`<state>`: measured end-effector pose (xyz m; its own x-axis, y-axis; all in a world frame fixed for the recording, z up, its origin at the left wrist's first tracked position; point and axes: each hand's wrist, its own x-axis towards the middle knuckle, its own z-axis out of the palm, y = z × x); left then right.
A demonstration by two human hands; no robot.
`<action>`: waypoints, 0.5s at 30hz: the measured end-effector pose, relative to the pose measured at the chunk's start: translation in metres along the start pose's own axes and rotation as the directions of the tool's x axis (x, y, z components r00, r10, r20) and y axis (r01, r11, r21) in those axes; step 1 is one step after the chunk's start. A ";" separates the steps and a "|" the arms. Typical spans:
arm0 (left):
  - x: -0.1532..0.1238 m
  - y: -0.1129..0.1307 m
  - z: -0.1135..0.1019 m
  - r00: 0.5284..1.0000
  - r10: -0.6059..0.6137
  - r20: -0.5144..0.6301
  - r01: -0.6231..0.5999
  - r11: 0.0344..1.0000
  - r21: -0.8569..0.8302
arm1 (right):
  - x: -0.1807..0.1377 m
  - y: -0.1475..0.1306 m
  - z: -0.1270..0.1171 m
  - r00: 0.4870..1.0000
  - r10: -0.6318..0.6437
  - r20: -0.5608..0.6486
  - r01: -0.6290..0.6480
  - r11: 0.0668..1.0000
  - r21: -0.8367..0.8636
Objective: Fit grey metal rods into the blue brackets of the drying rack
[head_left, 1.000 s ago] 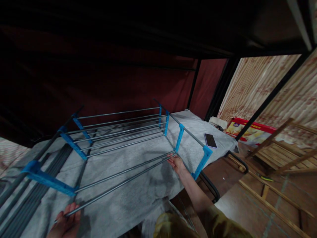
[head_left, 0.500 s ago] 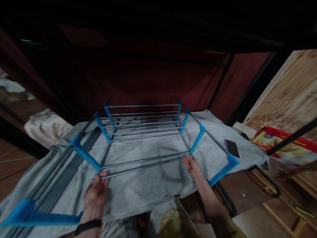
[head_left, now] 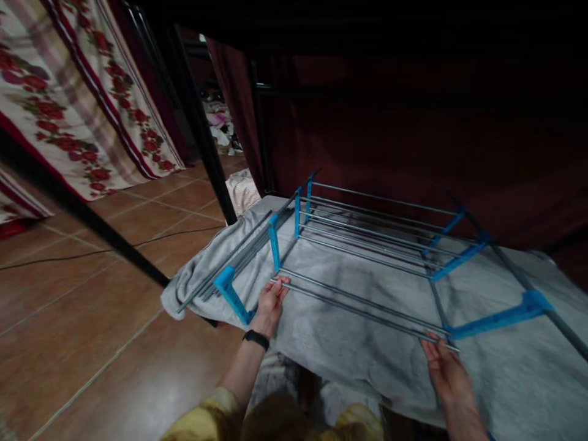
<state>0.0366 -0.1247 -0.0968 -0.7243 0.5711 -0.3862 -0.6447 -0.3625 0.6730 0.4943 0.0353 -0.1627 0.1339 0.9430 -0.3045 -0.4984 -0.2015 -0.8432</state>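
A thin grey metal rod [head_left: 353, 310] spans between my hands at the near side of a rack of grey tubes and blue plastic brackets. My left hand [head_left: 270, 303] pinches its left end, close to a blue bracket [head_left: 274, 245]. At the other end, the fingers of my right hand [head_left: 446, 372] close on the rod beside a larger blue bracket [head_left: 500, 316]. Just behind it, another rod runs nearly parallel. Several more crossbars [head_left: 367, 222] join the brackets farther back. Another blue bracket [head_left: 231, 295] stands left of my left wrist.
Grey cloth [head_left: 331, 349] covers the surface under the rack. Several loose grey tubes [head_left: 250, 252] lie at its left. A black post [head_left: 202, 122] rises beyond, with a dark red curtain [head_left: 390, 135] behind. Left are a tiled floor [head_left: 114, 318], a dark cable and a floral curtain [head_left: 59, 116].
The view has swung left, bringing the floor and floral curtain in and losing the phone at right. Both hands still hold the rod at its two ends.
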 end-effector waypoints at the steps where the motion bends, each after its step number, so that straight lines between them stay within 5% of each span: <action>1: 0.000 -0.002 -0.002 1.000 0.014 0.014 -0.014 1.000 -0.003 | 0.001 0.000 -0.001 1.000 0.001 0.009 -0.001 1.000 -0.016; 15: 0.003 -0.013 -0.005 0.994 0.111 -0.022 -0.110 0.992 0.058 | 0.001 -0.006 0.002 0.999 0.009 -0.042 -0.012 0.999 -0.051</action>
<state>0.0420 -0.1221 -0.1098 -0.7968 0.5107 -0.3230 -0.5461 -0.3797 0.7467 0.4952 0.0378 -0.1570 0.1649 0.9292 -0.3308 -0.4552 -0.2259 -0.8613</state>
